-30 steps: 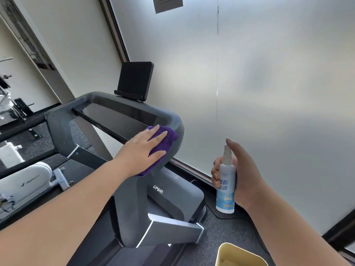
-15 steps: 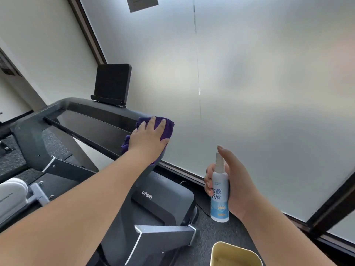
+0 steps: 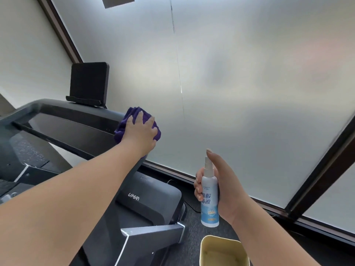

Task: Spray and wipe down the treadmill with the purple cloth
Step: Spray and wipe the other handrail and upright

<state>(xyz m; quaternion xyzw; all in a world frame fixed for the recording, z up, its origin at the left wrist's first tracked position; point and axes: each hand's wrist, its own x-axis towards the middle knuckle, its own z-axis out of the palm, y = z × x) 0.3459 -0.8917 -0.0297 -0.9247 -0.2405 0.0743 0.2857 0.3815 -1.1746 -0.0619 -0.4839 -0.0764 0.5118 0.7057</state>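
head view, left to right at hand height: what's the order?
treadmill console bar → purple cloth under the left hand → spray bottle → right hand gripping it → dark window frame

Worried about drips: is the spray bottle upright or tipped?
Upright. The right hand grips the spray bottle with its nozzle on top and its base pointing down toward the floor.

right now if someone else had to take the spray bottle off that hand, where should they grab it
Probably the lower body of the spray bottle, from the left. It stands upright, the right hand wraps its upper half from the right, thumb by the nozzle; the bottom is bare.
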